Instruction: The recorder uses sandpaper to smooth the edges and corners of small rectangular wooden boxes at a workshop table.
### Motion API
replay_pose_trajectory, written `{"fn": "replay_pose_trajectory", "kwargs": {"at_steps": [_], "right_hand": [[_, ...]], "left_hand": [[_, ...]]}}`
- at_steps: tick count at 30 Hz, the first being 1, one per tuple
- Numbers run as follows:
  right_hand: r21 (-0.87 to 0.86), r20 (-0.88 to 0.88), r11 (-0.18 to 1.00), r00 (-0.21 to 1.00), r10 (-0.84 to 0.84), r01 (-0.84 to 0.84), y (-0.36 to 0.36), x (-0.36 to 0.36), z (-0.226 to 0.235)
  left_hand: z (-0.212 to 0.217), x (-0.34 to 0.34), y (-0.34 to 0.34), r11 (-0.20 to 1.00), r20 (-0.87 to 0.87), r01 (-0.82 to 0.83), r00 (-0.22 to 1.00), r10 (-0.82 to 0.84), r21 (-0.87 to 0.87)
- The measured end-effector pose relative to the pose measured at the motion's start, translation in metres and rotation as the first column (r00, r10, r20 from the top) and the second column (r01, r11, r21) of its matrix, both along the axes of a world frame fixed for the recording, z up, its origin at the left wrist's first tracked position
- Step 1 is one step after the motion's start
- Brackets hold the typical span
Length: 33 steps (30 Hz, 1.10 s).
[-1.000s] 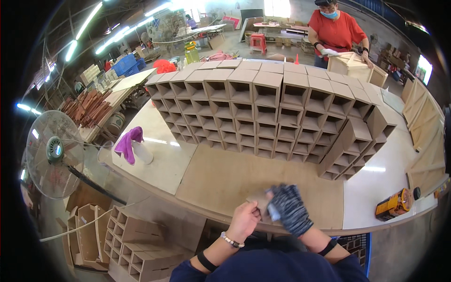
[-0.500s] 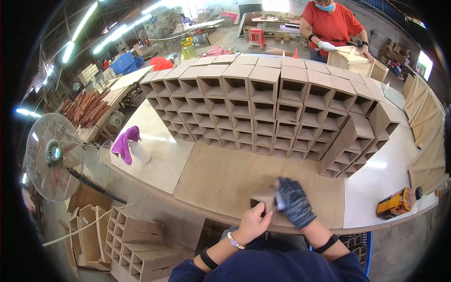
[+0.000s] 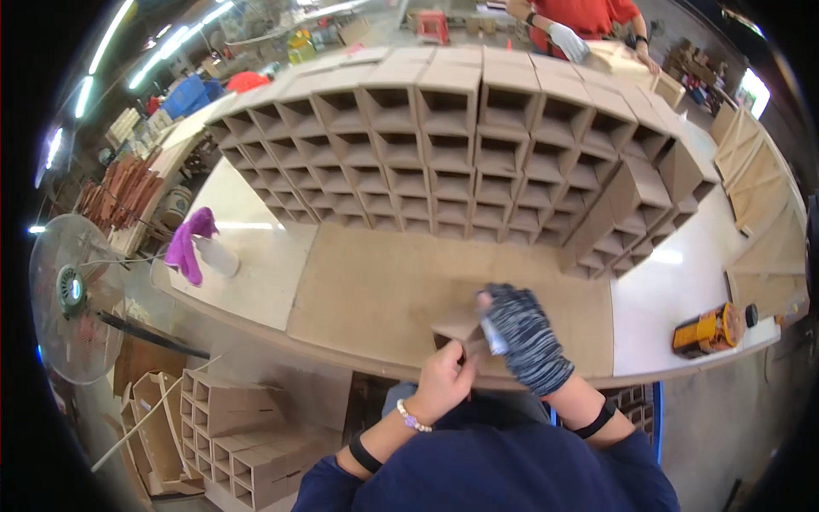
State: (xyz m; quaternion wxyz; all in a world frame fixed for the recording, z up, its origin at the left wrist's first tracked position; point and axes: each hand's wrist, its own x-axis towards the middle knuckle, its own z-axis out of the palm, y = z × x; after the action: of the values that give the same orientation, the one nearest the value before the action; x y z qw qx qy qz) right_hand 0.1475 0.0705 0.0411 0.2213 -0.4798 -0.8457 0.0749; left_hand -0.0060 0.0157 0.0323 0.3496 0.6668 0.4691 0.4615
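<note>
A small brown square box (image 3: 455, 328) rests on the board at the near edge of the table, partly hidden by my hands. My bare left hand (image 3: 445, 374) grips its near side, thumb and fingers closed. On the right, my right hand (image 3: 527, 340) wears a grey-and-black knit glove with bare fingertips. Its fingers are curled round a small whitish-blue thing (image 3: 493, 336) beside the box; blur hides what kind it is. Beyond my hands stand stacked rows of brown open-ended boxes (image 3: 444, 100).
A white bottle (image 3: 217, 257) with a purple cloth (image 3: 189, 247) stands at left, an orange-and-black container (image 3: 708, 331) at right. More boxes (image 3: 239, 401) and a fan (image 3: 72, 294) are on the left. A gloved co-worker (image 3: 589, 21) handles a wooden frame (image 3: 618, 58) behind the stack.
The view has tilted and shifted, so the table and stack sit higher and further left. Both hands stay at the box; my right hand's angle has shifted slightly. The co-worker's gloved hand has moved.
</note>
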Motion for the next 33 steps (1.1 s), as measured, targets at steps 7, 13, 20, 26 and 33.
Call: {"fn": "replay_pose_trajectory", "kwargs": {"at_steps": [7, 13, 20, 26, 33], "right_hand": [[-0.045, 0.191, 0.982, 0.967, -0.170, 0.182, 0.017, 0.030, -0.029], [0.160, 0.001, 0.973, 0.986, 0.169, -0.167, -0.021, -0.007, 0.005], [0.127, 0.052, 0.988, 0.994, -0.099, 0.092, -0.006, 0.011, -0.003], [0.007, 0.021, 1.000, 1.000, 0.001, -0.002, 0.007, 0.005, -0.010], [0.151, 0.076, 0.974, 0.985, 0.156, -0.166, -0.023, -0.015, 0.014]], "left_hand": [[-0.031, -0.002, 0.000, 0.999, 0.084, -0.027, 0.996, 0.025, 0.024], [-0.029, -0.002, -0.008, 0.991, 0.237, 0.033, 0.971, -0.001, -0.131], [-0.021, -0.003, -0.006, 1.000, 0.017, 0.002, 1.000, -0.001, -0.009], [-0.035, -0.008, 0.000, 0.997, 0.007, 0.009, 1.000, -0.010, 0.078], [-0.024, -0.006, -0.003, 0.997, 0.094, 0.018, 0.995, -0.024, 0.070]]}}
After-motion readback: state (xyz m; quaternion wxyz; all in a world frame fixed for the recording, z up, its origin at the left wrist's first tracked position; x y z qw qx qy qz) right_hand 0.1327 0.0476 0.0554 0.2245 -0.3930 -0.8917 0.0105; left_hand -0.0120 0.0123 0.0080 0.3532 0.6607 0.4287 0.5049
